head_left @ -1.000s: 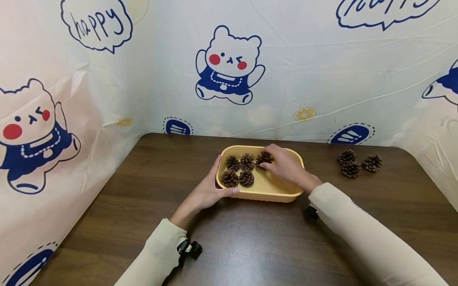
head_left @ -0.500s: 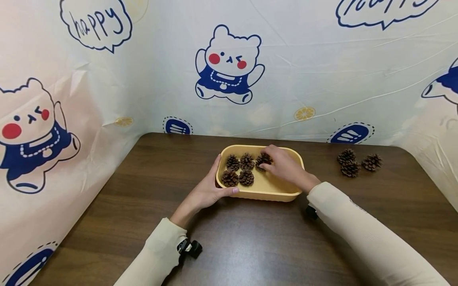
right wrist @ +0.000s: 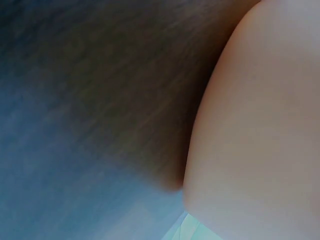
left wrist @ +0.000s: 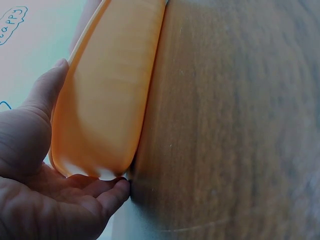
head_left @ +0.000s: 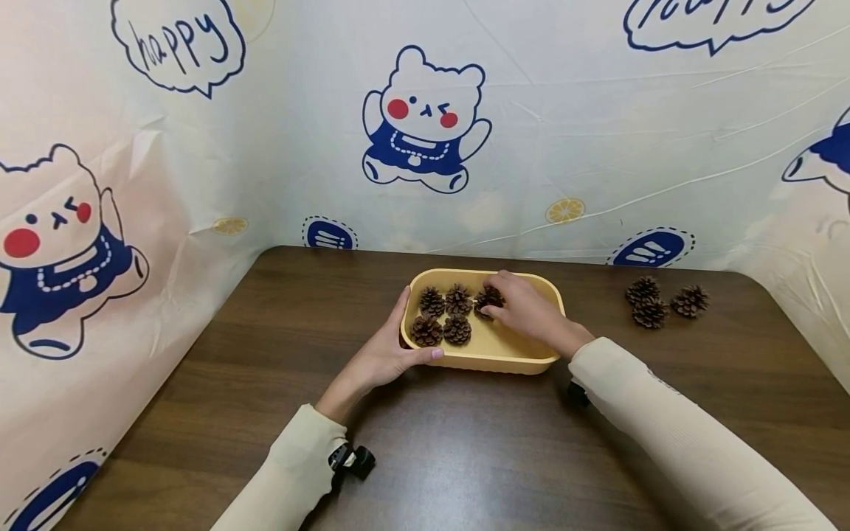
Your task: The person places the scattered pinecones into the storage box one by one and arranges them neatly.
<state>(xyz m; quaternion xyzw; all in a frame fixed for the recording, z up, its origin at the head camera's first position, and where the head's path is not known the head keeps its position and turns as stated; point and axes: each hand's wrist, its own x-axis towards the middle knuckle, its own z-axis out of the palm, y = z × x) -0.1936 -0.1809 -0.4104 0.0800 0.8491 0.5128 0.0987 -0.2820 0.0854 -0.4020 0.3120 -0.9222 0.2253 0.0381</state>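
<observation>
A yellow plastic tray with rounded corners sits on the table. My left hand grips its left end, thumb over the front rim. In the left wrist view, the fingers curl under the end wall of the tray. Inside the tray my right hand pinches a pine cone between thumb and fingers, at the right end of the back row. Several other pine cones stand in two rows on the tray's left side. The right wrist view does not show the right hand's fingertips.
Three loose pine cones lie on the dark wooden table, right of the tray. A printed cloth with cartoon bears hangs behind and on both sides of the table.
The right fingers have shifted very slightly at the pine cone, which stays in its spot. The left hand and the tray hold still.
</observation>
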